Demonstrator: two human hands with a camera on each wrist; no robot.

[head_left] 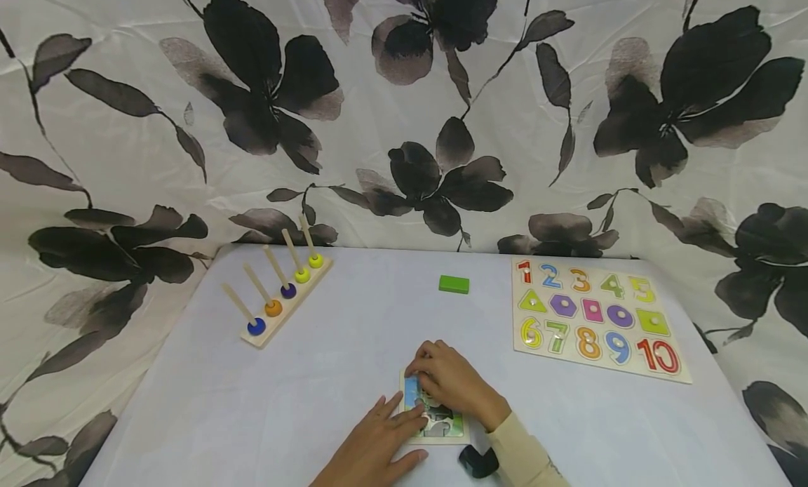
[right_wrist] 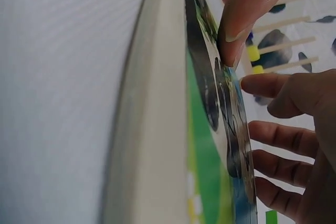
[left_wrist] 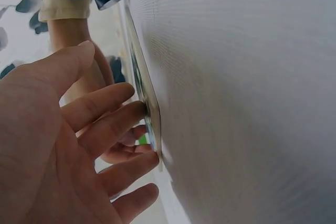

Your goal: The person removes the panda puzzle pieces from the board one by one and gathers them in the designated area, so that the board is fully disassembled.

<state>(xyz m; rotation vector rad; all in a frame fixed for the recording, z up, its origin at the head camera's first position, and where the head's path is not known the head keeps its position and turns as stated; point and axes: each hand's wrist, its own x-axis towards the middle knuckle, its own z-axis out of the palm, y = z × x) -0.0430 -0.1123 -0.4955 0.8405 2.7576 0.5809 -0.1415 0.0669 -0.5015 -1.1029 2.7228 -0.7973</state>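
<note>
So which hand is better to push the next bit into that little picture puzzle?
Probably the right hand: its curled fingertips already press on the small picture puzzle board, on top of the pieces. The left hand lies flat with straight fingers at the board's left edge, seemingly steadying it.

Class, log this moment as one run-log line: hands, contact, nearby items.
left hand: fingers flat on picture puzzle | right hand: fingertips pressing puzzle | nearby: green block, number board

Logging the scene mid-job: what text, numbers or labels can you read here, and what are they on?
"1 2 3 4 5": top row of the number board.
"6 7 8 9 10": its bottom row.
Picture puzzle under both hands: no readable text.
Green block: no markings visible.
</note>
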